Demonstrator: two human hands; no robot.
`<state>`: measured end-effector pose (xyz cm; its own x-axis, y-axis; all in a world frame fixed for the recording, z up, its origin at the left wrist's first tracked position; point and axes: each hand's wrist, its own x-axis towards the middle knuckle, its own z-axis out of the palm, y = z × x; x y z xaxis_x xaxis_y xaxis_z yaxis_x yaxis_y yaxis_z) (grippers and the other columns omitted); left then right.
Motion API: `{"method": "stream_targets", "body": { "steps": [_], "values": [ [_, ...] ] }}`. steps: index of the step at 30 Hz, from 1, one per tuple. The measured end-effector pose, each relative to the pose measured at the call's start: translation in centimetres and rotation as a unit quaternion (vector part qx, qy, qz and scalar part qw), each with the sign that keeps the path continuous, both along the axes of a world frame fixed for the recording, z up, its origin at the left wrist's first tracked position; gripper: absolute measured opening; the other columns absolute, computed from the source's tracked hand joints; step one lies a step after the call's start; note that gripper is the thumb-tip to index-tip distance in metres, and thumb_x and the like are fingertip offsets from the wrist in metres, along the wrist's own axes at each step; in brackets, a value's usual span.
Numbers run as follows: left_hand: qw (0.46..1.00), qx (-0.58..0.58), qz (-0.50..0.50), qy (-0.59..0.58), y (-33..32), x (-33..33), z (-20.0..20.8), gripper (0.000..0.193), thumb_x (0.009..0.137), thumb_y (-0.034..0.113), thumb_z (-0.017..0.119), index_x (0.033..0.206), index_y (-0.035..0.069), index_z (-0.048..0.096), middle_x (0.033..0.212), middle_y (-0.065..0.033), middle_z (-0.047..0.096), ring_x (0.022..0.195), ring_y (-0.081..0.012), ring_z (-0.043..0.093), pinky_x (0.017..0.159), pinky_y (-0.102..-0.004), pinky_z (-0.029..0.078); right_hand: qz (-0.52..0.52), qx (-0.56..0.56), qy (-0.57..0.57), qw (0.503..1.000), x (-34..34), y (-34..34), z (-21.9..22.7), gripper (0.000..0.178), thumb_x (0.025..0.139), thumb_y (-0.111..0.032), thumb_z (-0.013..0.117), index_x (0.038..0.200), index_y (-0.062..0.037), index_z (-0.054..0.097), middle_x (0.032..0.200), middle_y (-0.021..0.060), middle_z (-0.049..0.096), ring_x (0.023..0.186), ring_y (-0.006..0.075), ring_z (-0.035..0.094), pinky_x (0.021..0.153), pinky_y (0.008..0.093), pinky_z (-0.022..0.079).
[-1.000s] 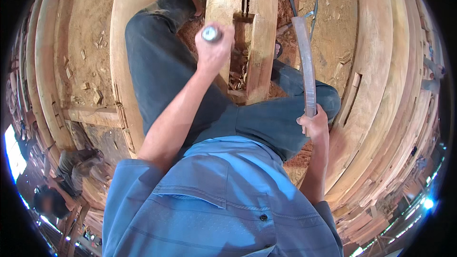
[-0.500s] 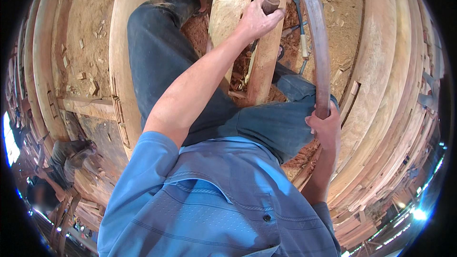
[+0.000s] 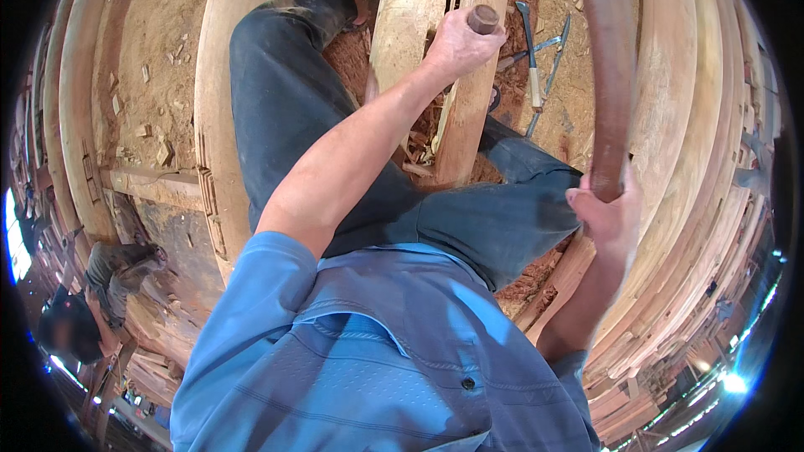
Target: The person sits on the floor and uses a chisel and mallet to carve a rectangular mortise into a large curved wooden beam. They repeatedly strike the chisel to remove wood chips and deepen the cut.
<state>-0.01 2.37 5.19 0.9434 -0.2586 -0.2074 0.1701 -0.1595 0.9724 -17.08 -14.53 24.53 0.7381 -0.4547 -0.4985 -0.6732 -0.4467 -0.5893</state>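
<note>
My left hand (image 3: 466, 43) is wrapped round a chisel, whose round brown wooden handle end (image 3: 483, 20) sticks up from the fist. Its blade is hidden below the hand, over the pale timber beam (image 3: 416, 8) with dark mortise slots cut in it. At the right, my right hand (image 3: 609, 205) grips the lower end of a long, slightly curved wooden club (image 3: 611, 84). The club's far end runs out of the top of the picture, and it is a little blurred. Wood chips (image 3: 420, 151) lie in the opening near the beam's near end.
On the sawdust right of the beam lie a chisel with a pale handle (image 3: 534, 84) and other metal tools (image 3: 553, 59). Long planks (image 3: 670, 109) line the right side. Another beam (image 3: 219, 75) stands left of my leg. A person (image 3: 79, 318) sits at the far left.
My right hand has moved right and slightly up with the club, whose top now passes out of view. My left hand keeps its grip on the chisel, almost in place.
</note>
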Motion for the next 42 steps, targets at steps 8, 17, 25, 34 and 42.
{"method": "stream_targets", "body": {
  "steps": [8, 17, 25, 34, 42],
  "values": [
    [0.999, -0.033, 0.004, -0.012, 0.2, -0.9, -1.1, 0.021, 0.086, 0.02, 0.071, 0.084, 0.0, 0.065, 0.074, -0.0051, 0.067, 0.071, -0.0116, 0.061, 0.069, -0.0329, 0.051, 0.005, 0.011, -0.136, 0.991, 1.4, -0.6, 2.5, 0.042, 0.067, -0.005, 0.075, 0.107, -0.0033, 0.062, 0.082, -0.0001, 0.058, 0.074, 0.0077, 0.055, 0.065, 0.0241, 0.045],
    [0.986, -0.154, -0.002, -0.06, 0.2, -4.3, -2.5, 0.024, 0.084, 0.021, 0.076, 0.089, 0.0, 0.066, 0.086, -0.0157, 0.072, 0.077, -0.0233, 0.068, 0.074, -0.0379, 0.055, 0.302, -0.224, -0.028, 0.926, 0.9, -1.1, -4.4, 0.033, 0.074, -0.007, 0.067, 0.104, 0.0003, 0.055, 0.079, 0.0267, 0.064, 0.079, 0.0456, 0.066, 0.07, 0.044, 0.052],
    [0.997, -0.032, -0.052, -0.037, 1.3, -3.9, -2.6, 0.023, 0.086, 0.021, 0.075, 0.088, 0.0, 0.065, 0.08, -0.0121, 0.07, 0.075, -0.0199, 0.066, 0.072, -0.0364, 0.054, 0.081, -0.181, -0.165, 0.966, 1.7, 1.4, 1.9, 0.038, 0.072, -0.006, 0.074, 0.108, -0.0001, 0.063, 0.084, 0.0043, 0.065, 0.075, 0.014, 0.061, 0.069, 0.0299, 0.051],
    [0.994, -0.034, -0.086, -0.056, 1.4, -3.8, -5.1, 0.022, 0.087, 0.019, 0.073, 0.086, -0.001, 0.064, 0.078, -0.0083, 0.068, 0.072, -0.0118, 0.062, 0.068, -0.0332, 0.053, 0.305, -0.271, 0.102, 0.907, 1.4, 1.0, -4.4, 0.035, 0.079, -0.009, 0.069, 0.109, -0.001, 0.052, 0.097, 0.0299, 0.068, 0.096, 0.0482, 0.066, 0.086, 0.0537, 0.052],
    [0.954, -0.17, 0.242, 0.04, 7.4, -9.7, -3.9, 0.016, 0.091, 0.008, 0.07, 0.08, 0.008, 0.058, 0.072, -0.0026, 0.066, 0.06, -0.0114, 0.063, 0.057, -0.0282, 0.052, 0.117, -0.064, 0.082, 0.988, -7.0, -1.0, -10.5, 0.04, 0.068, -0.011, 0.07, 0.103, 0.0046, 0.058, 0.094, 0.0284, 0.068, 0.093, 0.0448, 0.068, 0.081, 0.0428, 0.052]
  ]
}}
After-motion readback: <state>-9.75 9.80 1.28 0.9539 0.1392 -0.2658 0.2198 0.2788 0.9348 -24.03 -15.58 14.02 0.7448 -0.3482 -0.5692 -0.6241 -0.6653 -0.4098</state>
